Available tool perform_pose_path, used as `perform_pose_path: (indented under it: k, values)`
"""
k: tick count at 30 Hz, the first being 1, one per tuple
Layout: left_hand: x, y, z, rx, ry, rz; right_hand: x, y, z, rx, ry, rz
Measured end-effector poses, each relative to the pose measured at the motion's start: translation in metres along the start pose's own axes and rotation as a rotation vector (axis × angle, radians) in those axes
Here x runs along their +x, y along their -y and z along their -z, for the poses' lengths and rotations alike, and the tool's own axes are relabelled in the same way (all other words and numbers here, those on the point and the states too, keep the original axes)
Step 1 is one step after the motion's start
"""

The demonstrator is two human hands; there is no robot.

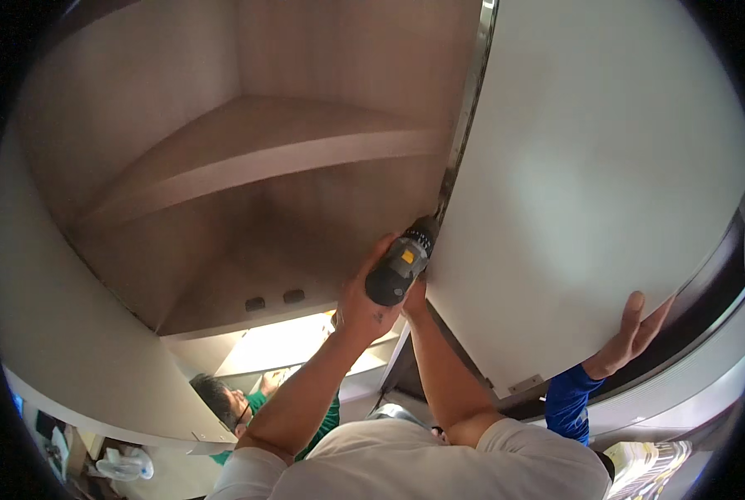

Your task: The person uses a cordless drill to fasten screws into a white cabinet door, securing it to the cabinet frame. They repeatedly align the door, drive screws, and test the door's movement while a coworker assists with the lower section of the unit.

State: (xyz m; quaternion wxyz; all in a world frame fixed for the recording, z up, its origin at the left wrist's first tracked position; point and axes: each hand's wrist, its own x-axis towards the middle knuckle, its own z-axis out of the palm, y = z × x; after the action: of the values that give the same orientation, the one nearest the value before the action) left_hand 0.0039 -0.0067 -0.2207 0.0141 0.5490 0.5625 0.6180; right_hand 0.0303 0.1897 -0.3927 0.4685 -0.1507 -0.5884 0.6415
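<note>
A black and grey cordless drill (397,271) with a yellow patch is in my left hand (362,304), whose fingers wrap round it. Its chuck points up and away, against the metal hinge strip (465,125) along the inner edge of a pale cabinet door (589,167). My right hand (416,298) is close beside the drill, below the chuck; the drill hides most of its fingers, so its grip cannot be made out. The door hangs open to the right of a brown wood-grain cabinet (322,187). A co-worker's hand (626,342), in a blue sleeve, supports the door's lower right edge.
Inside the cabinet a curved shelf (264,162) crosses the width, with two dark oval fittings (275,300) low on the panel. Another pale door (81,308) stands at the left. Below it a person in green (256,404) is near a lit recess (276,342).
</note>
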Motion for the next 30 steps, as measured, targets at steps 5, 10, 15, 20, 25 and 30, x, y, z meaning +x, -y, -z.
perform_pose_path:
  k: [5, 10, 15, 20, 25, 30]
  values:
    - [-0.017, -0.003, 0.002, -0.031, -0.067, 0.052, -0.006, 0.009, 0.004, 0.100, 0.001, -0.004]
    - [-0.068, -0.024, 0.036, -0.162, -0.056, 0.233, -0.013, 0.009, 0.009, 0.086, -0.004, -0.104]
    - [-0.118, -0.009, 0.057, -0.287, -0.138, 0.407, -0.019, 0.038, -0.017, -0.155, 0.046, -0.105]
    - [-0.152, -0.009, 0.079, -0.126, -0.100, 0.374, -0.018, 0.026, -0.008, -0.282, 0.063, 0.022]
    - [-0.196, 0.019, 0.102, -0.043, -0.025, 0.415, -0.025, 0.041, -0.016, -0.258, 0.034, -0.028]
    - [-0.219, 0.030, 0.108, -0.157, -0.116, 0.415, -0.078, 0.159, -0.072, -0.408, -0.022, 0.266]
